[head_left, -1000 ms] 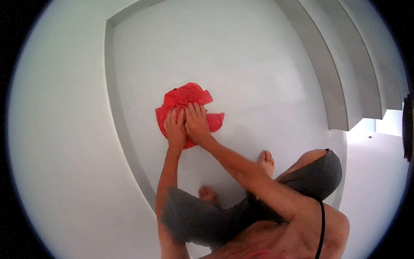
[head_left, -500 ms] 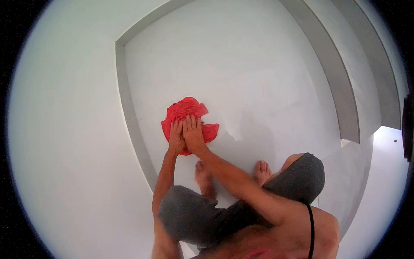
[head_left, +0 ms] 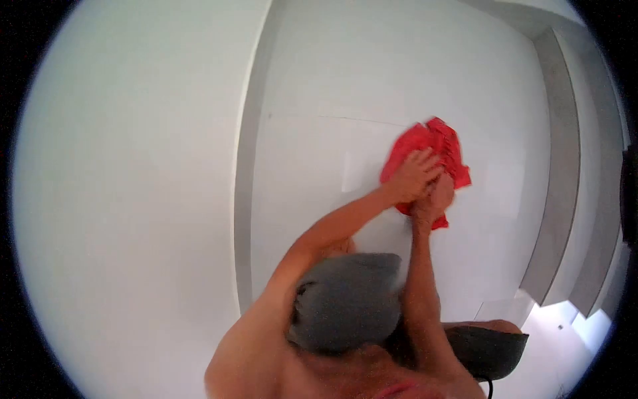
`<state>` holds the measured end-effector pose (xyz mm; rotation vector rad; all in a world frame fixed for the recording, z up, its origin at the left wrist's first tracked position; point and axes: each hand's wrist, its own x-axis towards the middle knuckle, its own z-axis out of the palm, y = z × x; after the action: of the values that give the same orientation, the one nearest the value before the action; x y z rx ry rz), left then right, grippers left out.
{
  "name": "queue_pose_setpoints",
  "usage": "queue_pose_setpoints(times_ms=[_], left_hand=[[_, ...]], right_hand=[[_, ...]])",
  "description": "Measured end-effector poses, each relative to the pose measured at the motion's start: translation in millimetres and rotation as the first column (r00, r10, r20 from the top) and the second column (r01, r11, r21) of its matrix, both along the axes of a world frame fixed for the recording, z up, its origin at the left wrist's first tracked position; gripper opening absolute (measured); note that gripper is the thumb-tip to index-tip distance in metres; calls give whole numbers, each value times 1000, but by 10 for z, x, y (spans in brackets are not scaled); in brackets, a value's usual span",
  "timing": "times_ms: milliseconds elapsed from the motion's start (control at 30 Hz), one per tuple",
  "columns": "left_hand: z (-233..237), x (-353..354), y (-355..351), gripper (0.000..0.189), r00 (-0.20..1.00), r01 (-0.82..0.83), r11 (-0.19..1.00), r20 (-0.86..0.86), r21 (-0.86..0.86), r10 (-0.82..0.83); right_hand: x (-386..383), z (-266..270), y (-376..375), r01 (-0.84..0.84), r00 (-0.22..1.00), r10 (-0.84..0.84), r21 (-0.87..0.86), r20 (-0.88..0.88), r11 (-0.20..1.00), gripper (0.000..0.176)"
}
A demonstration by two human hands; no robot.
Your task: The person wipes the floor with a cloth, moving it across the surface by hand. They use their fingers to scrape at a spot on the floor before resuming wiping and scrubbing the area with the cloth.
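A crumpled red cloth (head_left: pixel 407 143) lies spread on the white floor (head_left: pixel 319 159). My left hand (head_left: pixel 415 174) rests flat on it, fingers stretched out and a little apart. Close beside it, my right hand (head_left: pixel 438 197) also presses down on the cloth, its fingers partly covered by the left hand and slightly blurred. The two hands touch or overlap. Folds of cloth stick out beyond the fingertips and below the right hand.
To the left, a grey skirting (head_left: pixel 244 199) runs along the foot of a white wall (head_left: pixel 146 199). Steps with grey risers (head_left: pixel 555 166) stand on the right. My bent knee in grey trousers (head_left: pixel 352 299) is close below the arms.
Both hands and the red cloth have moved from near the left skirting rightward across the floor. The cloth has turned and bunched differently. My body and view have shifted too.
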<state>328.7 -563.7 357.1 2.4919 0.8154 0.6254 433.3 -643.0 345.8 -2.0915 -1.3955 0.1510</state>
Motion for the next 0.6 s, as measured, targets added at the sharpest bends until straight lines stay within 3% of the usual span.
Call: queue_pose_setpoints(times_ms=[33,133,167,300,367,500,600], left_hand=[[-19,5,6,53,1000,-8,1000,14,-12,8],[-18,-29,-3,54,998,-34,997,50,-67,37],[-9,-76,-55,54,997,-56,995,49,-81,60],[-57,-311,-298,51,967,-252,966,-55,-59,249],[-152,34,-826,49,927,-368,929,-97,-39,363],[-362,-136,-1480,49,790,-600,798,-119,58,602],[-141,-79,-1989,48,613,-755,644,-211,125,761]], right_hand=[[9,-136,-66,43,976,-68,124,206,991,43],[-40,-179,-30,64,977,-62,-2,206,998,52],[-19,-273,-72,24,983,-36,69,181,997,52],[-146,-357,-71,-168,977,159,56,143,984,52],[258,-472,-474,-280,958,271,99,95,955,53],[137,-553,-737,-514,857,516,59,-20,856,56],[111,-377,-983,-670,735,676,88,-56,737,55]])
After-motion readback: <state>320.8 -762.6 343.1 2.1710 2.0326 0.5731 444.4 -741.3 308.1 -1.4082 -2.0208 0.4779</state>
